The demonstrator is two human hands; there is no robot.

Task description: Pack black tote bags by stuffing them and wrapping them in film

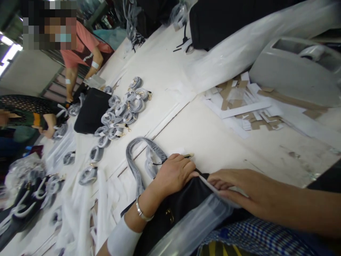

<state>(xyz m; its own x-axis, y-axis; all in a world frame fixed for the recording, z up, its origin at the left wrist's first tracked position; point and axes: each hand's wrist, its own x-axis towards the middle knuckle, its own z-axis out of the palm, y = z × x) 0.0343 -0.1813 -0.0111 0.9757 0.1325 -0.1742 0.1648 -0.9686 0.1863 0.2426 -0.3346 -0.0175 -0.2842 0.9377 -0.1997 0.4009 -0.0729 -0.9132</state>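
A black handbag (183, 199) with a gold emblem lies tilted at the table's near edge, in front of my body. My left hand (176, 174) is closed over its top edge, by a gold zip pull. Close by, my right hand (237, 185) pinches a thin white strip (210, 186) along the bag's opening; whether it is paper or foam I cannot make out. Clear plastic film (191, 227) covers part of the bag's front. A handle (130, 160) wrapped in plastic arches out beyond my left hand. The bag's inside is hidden.
Several coiled, plastic-wrapped straps (122, 110) lie mid-table beside a black bag (92, 110). Cardboard and paper scraps (247, 106) sit near a grey tape dispenser (295, 71). White rolls (101, 206) lie at left. Two people work across the table, one in a pink shirt (87, 42).
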